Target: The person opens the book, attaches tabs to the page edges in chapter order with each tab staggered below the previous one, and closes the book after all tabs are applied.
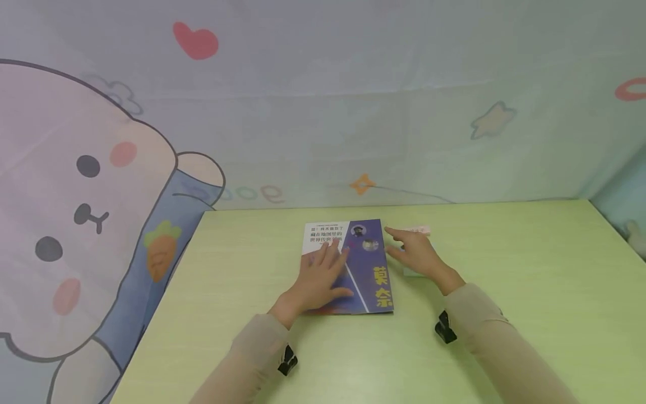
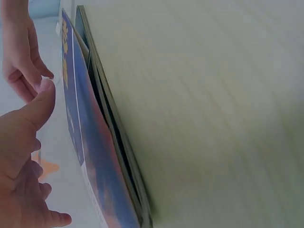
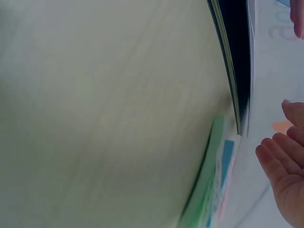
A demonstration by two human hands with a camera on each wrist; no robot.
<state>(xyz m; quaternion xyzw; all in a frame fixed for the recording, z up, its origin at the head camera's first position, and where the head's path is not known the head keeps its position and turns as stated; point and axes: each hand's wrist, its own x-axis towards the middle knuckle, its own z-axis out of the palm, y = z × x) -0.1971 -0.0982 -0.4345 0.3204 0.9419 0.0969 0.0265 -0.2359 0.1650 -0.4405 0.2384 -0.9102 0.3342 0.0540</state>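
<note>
A book with a blue, white and orange-red cover lies face up on the table, yellow characters down its right side. Over its left half spreads my left hand, fingers straight and apart; contact with the cover cannot be told. From the side, the left wrist view shows the cover slightly raised off the layers beneath. My right hand is by the book's upper right edge, index finger pointing at it, nothing held. Partly under that hand lies a second, smaller book, its green edge visible in the right wrist view.
The pale yellow-green table extends to both sides of the books. Behind its far edge hangs a printed cloth with a cartoon bear at the left. Black clips hang near both sleeves.
</note>
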